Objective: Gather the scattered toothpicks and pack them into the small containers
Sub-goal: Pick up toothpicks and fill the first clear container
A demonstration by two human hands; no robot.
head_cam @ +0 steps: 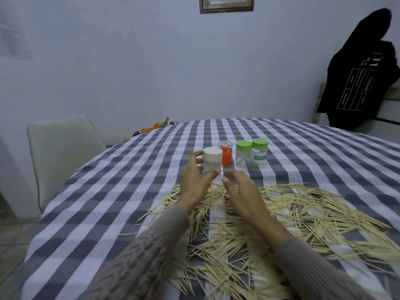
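Above toothpicks (281,213), white-lidded container (212,162) in left grip (194,182)

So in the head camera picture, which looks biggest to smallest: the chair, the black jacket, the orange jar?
1. black jacket
2. chair, close to the jacket, so unsure
3. orange jar, clearly smallest

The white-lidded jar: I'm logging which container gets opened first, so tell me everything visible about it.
The white-lidded jar is a small upright cylinder with a clear, plastic-looking body and a flat cream-white cap, still on. The left hand grips its body, fingers curled round the far side. It stands leftmost, beside the red jar. The right hand hovers near, apparently not touching. Contents unclear.
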